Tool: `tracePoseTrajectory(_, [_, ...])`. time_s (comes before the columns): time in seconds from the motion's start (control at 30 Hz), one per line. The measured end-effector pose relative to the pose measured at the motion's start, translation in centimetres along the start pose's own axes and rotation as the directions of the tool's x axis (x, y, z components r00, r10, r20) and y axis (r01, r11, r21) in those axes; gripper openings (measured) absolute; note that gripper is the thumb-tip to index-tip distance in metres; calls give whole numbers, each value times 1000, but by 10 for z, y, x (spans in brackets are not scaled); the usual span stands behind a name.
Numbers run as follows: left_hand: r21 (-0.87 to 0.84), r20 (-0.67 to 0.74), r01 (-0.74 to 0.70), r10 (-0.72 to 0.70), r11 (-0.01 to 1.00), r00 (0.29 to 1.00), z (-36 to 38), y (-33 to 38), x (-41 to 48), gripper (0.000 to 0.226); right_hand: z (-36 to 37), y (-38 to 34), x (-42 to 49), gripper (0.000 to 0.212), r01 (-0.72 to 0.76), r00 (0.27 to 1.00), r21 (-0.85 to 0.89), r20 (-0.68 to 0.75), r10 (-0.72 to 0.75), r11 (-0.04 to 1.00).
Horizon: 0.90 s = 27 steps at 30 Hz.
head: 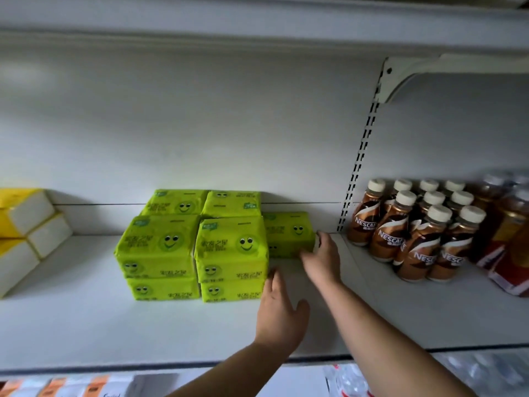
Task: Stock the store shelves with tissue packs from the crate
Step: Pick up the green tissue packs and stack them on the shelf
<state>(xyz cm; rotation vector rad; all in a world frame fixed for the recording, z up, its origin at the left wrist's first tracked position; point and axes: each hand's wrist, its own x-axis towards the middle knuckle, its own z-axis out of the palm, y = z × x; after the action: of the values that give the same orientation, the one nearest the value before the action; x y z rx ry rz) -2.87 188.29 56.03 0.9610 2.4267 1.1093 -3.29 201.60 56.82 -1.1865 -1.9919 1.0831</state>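
Forearms reach in over the front lip of the white metal shelf [86, 333]; under that lip, blurred packaged goods sit on a lower level. Nearest, the left hand [279, 306] is flat and relaxed, fingers straight, its fingertips against the right side of the front right stack [232, 253] of lime-green plastic-wrapped tissue packs with smiley faces. It holds nothing; I judge it is there to steady that stack and mark the line for the next column.

Just beyond, the right hand [320, 253] grips a single lime-green pack [286, 233] at its right end, thumb along the front face and fingers round the side, though blur softens the detail. That pack lies flat at the back of the shelf, close against the right stack and lower than its neighbours. A grip at the outer end suits sliding it left and rearward to close any gap.

The front left stack [160, 253] stands flush beside its twin, with more green packs [174, 202] behind, which suggests tidy columns filled from the back. The crate is out of view.

Farther off, yellow-and-white tissue packs [23, 233] sit at the far left. Brown coffee bottles with cream caps [412, 233] stand past the slotted upright [357, 167] on the right, against the white back panel [200, 124].
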Motion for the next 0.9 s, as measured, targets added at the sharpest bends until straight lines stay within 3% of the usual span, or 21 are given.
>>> tracePoseTrajectory(0.13, [-16,-7,-52,52,999,999,-15,-11,-8,75,1,-4,-33,43,109,992,71,-68,-105,991])
tracePoseTrajectory(0.27, [-117,-57,-67,61,991,997,-33,-30,-27,49,18,-12,-63,33,-93,986,392,163,30,915])
tracePoseTrajectory(0.37, [-250,-182,-31,-16,968,983,-44,-47,-43,57,35,-19,-81,19,-144,964,408,265,35,902])
tracePoseTrajectory(0.4, [-297,-209,-7,-57,955,976,-47,-51,-47,56,42,-20,-84,24,-149,962,399,270,40,905])
tracePoseTrajectory(0.5, [-378,-208,51,-139,924,968,-60,-61,-52,68,62,-10,-84,61,-194,964,425,248,93,884])
tracePoseTrajectory(0.63, [-328,-131,12,-58,944,990,-72,-69,-53,80,64,-11,-85,33,-267,950,483,275,144,834])
tracePoseTrajectory(0.77, [-244,-61,-10,-5,970,998,-85,-73,-52,77,62,-13,-83,32,-246,961,460,228,154,853])
tracePoseTrajectory(0.9, [-244,-60,-27,13,969,998,-102,-84,-61,72,47,-21,-103,41,-154,988,422,37,153,893])
